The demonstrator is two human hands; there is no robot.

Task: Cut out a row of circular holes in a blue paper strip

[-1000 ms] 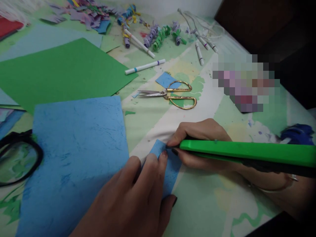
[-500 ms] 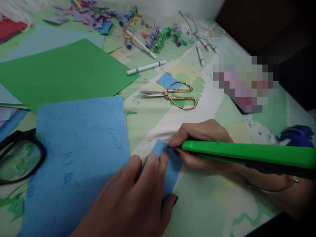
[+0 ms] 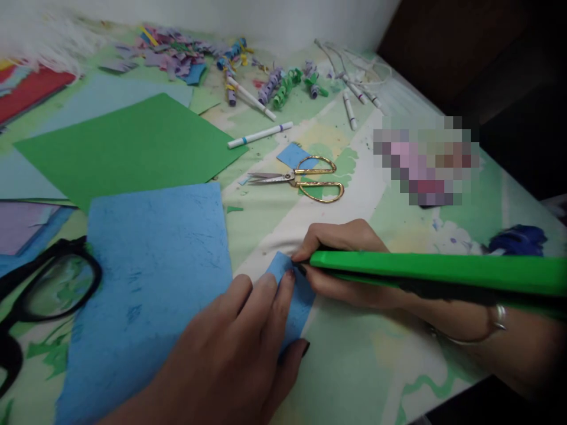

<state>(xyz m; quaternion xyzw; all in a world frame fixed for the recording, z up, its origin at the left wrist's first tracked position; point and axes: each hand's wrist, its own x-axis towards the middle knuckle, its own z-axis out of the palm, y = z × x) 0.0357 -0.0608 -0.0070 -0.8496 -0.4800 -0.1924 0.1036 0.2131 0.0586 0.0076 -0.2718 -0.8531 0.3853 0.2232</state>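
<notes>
My left hand (image 3: 230, 348) lies flat on a small blue paper strip (image 3: 297, 301), fingers pressing it onto the table. My right hand (image 3: 349, 260) is closed round a thin dark tool whose tip touches the strip's upper edge; the tool is mostly hidden by the fingers. A long green bar (image 3: 438, 271) crosses in front of my right wrist, close to the camera. A large blue paper sheet (image 3: 150, 277) lies just left of my left hand.
Gold-handled scissors (image 3: 305, 180) lie beyond my hands on the patterned tablecloth (image 3: 367, 366). A green sheet (image 3: 128, 147), markers (image 3: 259, 134) and curled paper scraps (image 3: 283, 82) sit farther back. Black-rimmed glasses (image 3: 48, 289) rest at the left edge. A blue object (image 3: 516, 241) lies far right.
The view has tilted, so everything sits slightly lower and leftward in frame. Both hands keep the same hold on the strip and tool.
</notes>
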